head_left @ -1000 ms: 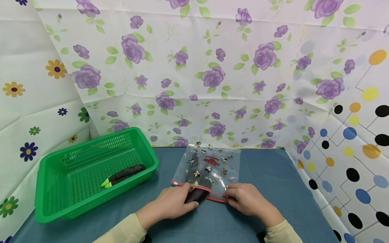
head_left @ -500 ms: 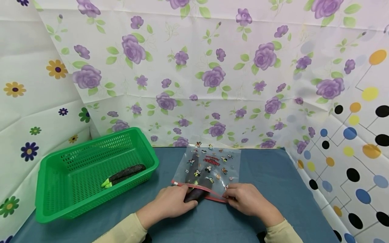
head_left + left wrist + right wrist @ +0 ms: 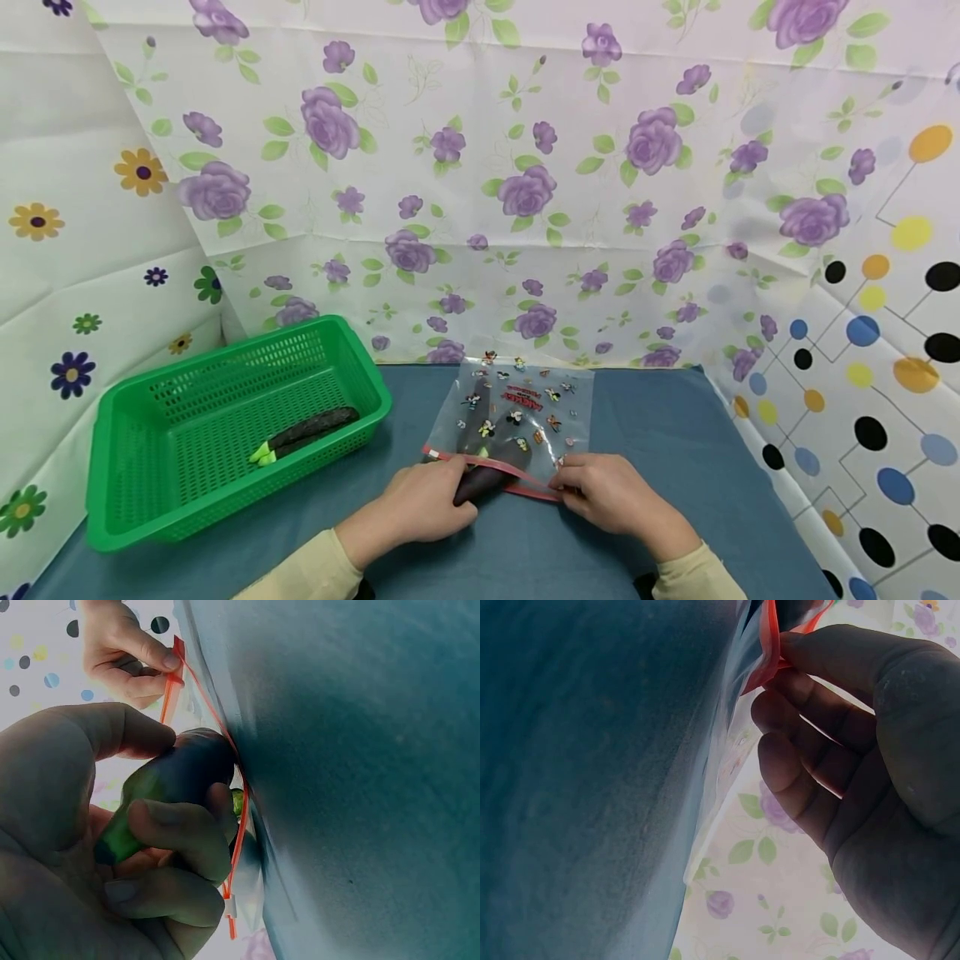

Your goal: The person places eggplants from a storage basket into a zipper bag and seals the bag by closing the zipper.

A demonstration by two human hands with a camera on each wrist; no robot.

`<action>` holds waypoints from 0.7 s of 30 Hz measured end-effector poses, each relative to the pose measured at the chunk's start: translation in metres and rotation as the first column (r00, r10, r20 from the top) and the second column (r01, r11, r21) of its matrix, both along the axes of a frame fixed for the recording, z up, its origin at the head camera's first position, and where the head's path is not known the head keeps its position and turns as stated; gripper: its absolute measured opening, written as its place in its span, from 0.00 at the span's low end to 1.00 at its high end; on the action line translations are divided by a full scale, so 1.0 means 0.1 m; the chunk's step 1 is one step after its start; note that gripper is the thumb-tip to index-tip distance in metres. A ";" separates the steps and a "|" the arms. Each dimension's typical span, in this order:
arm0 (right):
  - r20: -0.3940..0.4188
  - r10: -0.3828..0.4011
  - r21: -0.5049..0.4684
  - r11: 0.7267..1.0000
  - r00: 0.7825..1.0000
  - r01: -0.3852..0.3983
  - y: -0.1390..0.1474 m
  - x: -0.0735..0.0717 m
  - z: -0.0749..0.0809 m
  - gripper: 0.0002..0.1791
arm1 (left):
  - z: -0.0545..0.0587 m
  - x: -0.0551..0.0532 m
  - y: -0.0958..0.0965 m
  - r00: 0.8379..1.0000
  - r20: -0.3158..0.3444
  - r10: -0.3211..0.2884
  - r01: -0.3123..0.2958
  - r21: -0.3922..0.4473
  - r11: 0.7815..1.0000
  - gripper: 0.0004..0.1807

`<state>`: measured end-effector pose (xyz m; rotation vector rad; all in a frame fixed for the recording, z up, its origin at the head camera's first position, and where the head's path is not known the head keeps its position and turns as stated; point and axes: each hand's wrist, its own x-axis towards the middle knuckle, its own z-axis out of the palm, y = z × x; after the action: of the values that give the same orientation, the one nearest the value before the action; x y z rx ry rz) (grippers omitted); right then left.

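Note:
My left hand (image 3: 423,500) grips a dark purple eggplant (image 3: 199,765); its green stem end lies toward the palm in the left wrist view. The eggplant's far end is inside the mouth of a clear zip bag (image 3: 457,392) with cartoon prints, lying flat on the table. Another long dark shape (image 3: 472,421) with a light green end shows through the plastic. At the bag's right corner, my right hand (image 3: 603,492) pinches the red zip edge (image 3: 769,645) between thumb and forefinger. A white slider (image 3: 229,906) sits at the zip's left end.
A green perforated basket (image 3: 135,500) stands at the left, holding two slim dark vegetables (image 3: 315,427) with bright green ends. Blue cloth (image 3: 660,417) covers the table. Patterned sheets (image 3: 465,167) hang behind and at both sides.
The left thumb has drawn back slightly along the eggplant, and its tip has edged a little farther into the bag. My right hand keeps its place at the corner.

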<state>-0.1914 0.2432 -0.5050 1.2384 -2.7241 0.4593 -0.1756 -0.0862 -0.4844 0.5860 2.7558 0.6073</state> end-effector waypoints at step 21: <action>0.001 0.003 0.004 1.000 1.000 -0.003 0.01 0.00 -0.01 0.09 | -0.02 0.03 0.02 0.999 -0.029 -0.033 0.033 0.024 0.999 0.12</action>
<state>-0.1918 0.2440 -0.5056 1.2443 -2.7254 0.4548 -0.1727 -0.0847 -0.4864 0.6493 2.7632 0.6307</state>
